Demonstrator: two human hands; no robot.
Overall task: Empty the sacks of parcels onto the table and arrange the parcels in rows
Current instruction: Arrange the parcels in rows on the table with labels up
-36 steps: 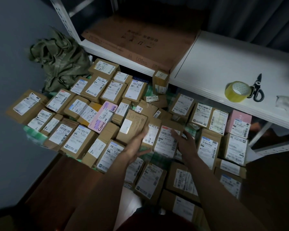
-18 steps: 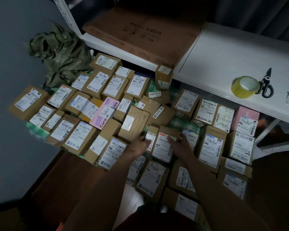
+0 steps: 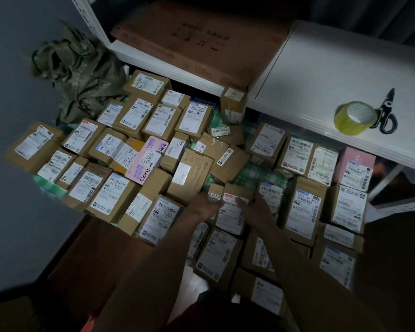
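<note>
Several brown cardboard parcels with white labels lie in rough rows on a table covered with a green checked cloth (image 3: pixel 256 173). My left hand (image 3: pixel 205 204) and my right hand (image 3: pixel 256 207) grip the two sides of one labelled parcel (image 3: pixel 231 213) in the middle of the table, low among the others. A small box (image 3: pixel 215 192) sits against my left hand's fingers. A crumpled green sack (image 3: pixel 79 68) lies at the back left, beside the parcels.
A white shelf (image 3: pixel 321 75) overhangs the table's far side and carries a large flat carton (image 3: pixel 201 41), a yellow tape roll (image 3: pixel 355 118) and black scissors (image 3: pixel 386 113). A pink box (image 3: pixel 146 161) lies among the left rows. One small parcel (image 3: pixel 233 104) stands upright under the shelf edge.
Both hands have brought the labelled parcel down and nearer to me, from above the pile into a gap between the parcels. The other parcels have stayed put.
</note>
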